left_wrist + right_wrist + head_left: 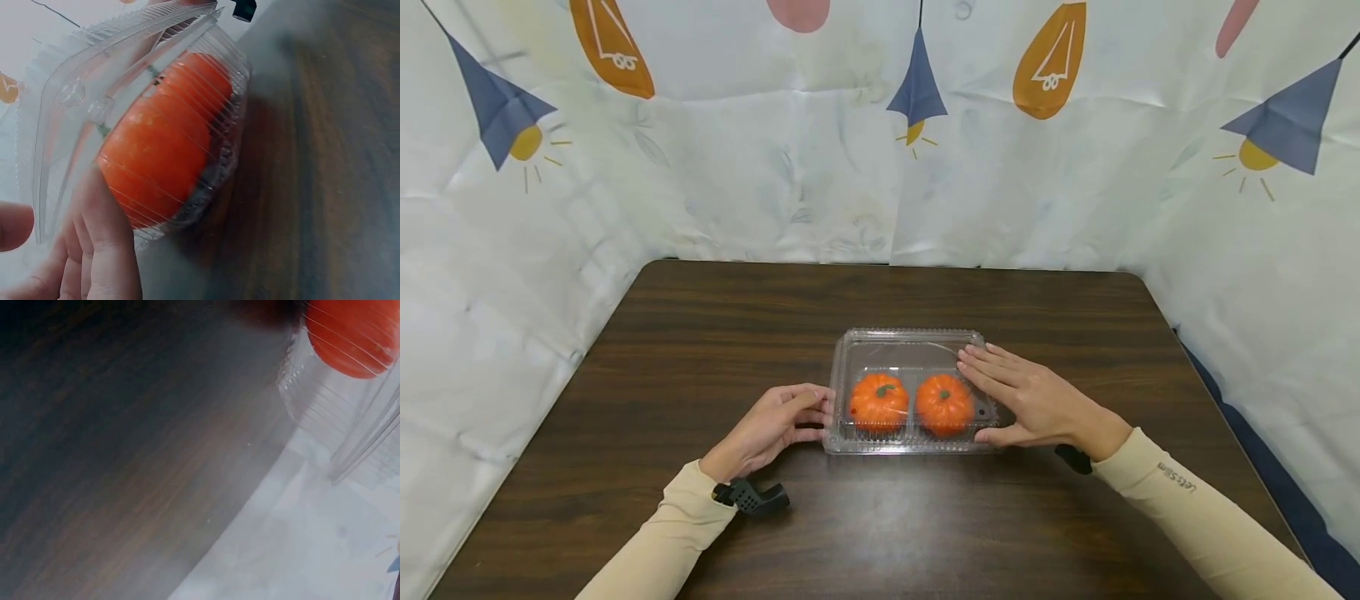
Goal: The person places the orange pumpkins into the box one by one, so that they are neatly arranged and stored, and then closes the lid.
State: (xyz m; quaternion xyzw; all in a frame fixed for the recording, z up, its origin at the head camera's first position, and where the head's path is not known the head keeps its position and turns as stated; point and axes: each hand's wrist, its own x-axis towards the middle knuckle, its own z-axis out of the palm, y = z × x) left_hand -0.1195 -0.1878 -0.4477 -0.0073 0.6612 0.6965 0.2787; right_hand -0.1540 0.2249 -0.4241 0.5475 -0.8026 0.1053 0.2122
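Note:
A clear plastic clamshell box [895, 348] sits on the table with its lid over two small orange pumpkins, one on the left [878, 407] and one on the right [943, 407]. Both have green stems. My left hand [773, 427] is at the box's left side, its fingers against the wall and its thumb apart from them. Over the right edge of the lid lies my right hand [1033, 398], fingers extended and thumb near the front corner. In the left wrist view, the lid's rim [42, 181] stands apart from the base towards my left hand.
The dark wood-grain table [880, 533] extends around the box. White patterned cloth [737, 183] hangs behind it and along both sides. A black wrist strap [760, 497] is on my left wrist, and another dark device [1073, 459] is at the right one.

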